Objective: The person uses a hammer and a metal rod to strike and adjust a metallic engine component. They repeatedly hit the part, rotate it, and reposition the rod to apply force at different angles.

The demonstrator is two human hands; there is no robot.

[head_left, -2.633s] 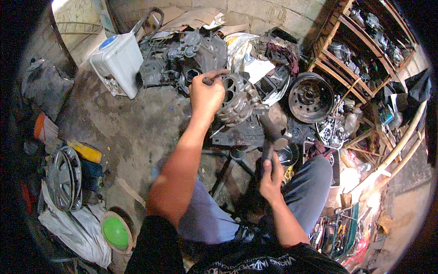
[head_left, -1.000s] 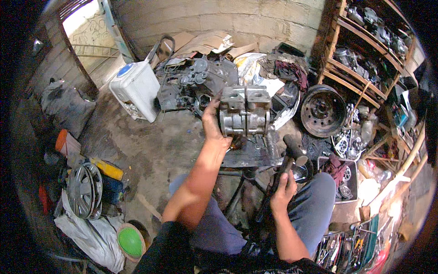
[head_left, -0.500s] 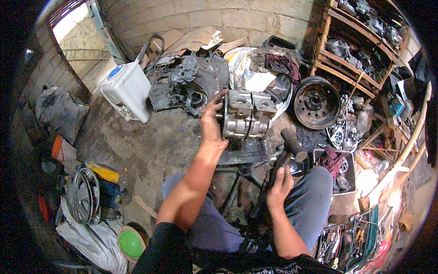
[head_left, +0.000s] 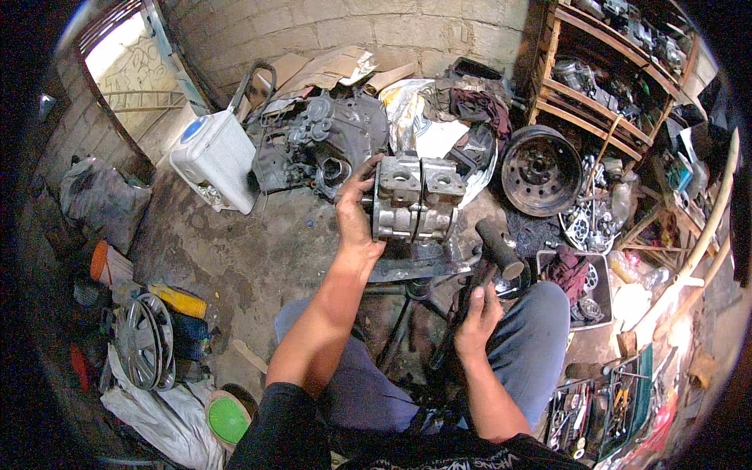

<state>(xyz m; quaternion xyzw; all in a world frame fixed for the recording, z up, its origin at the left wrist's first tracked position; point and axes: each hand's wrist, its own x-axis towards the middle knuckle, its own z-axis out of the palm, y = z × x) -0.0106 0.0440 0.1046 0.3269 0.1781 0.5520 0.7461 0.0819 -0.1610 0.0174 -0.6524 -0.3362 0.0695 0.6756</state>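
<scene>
A grey metal housing in two halves (head_left: 417, 200), split by a dark vertical seam, sits upright on a low metal stand (head_left: 399, 272) in front of me. Bolt holes show in the blocks along its top. Against the housing's left side lies my left hand (head_left: 356, 215), fingers stretched along the end face and partly hidden behind it. My right hand (head_left: 478, 319) is wrapped round the handle of a hammer (head_left: 499, 249) above my right knee. The hammer's thick head is raised to the right of the housing, apart from it.
Behind the stand lies a dark gearbox casing (head_left: 333, 133), beside a white jerrycan (head_left: 215, 160). To the right are a steel wheel rim (head_left: 542, 171), a bin of rags and parts (head_left: 599, 309) and an open toolbox (head_left: 599, 411). Wheel covers (head_left: 145, 341) stand on the left.
The housing and my left hand have shifted slightly to the left. My right hand keeps its grip on the hammer, which has barely moved. The whole view has drifted a little.
</scene>
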